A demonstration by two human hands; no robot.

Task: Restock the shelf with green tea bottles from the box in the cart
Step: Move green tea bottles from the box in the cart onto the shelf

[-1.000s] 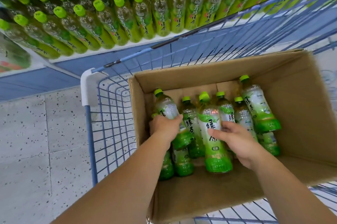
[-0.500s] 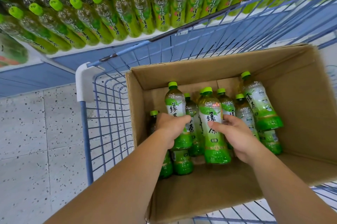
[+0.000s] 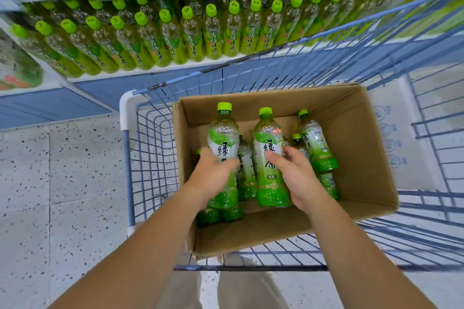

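Two hands, one green tea bottle each, inside the box.
Left hand (image 3: 216, 174) curls round the left bottle (image 3: 223, 136), right hand (image 3: 295, 173) round the right bottle (image 3: 266, 140); both upright, green-capped, above other bottles (image 3: 319, 144) in the cardboard box (image 3: 364, 158). The blue cart (image 3: 155, 158) has its wire wall between box and stocked shelf (image 3: 150, 72).

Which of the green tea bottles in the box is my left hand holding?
The green-capped plastic bottle held upright by the cardboard box's left wall; your left hand grips its middle. Your right hand holds the neighbouring bottle.
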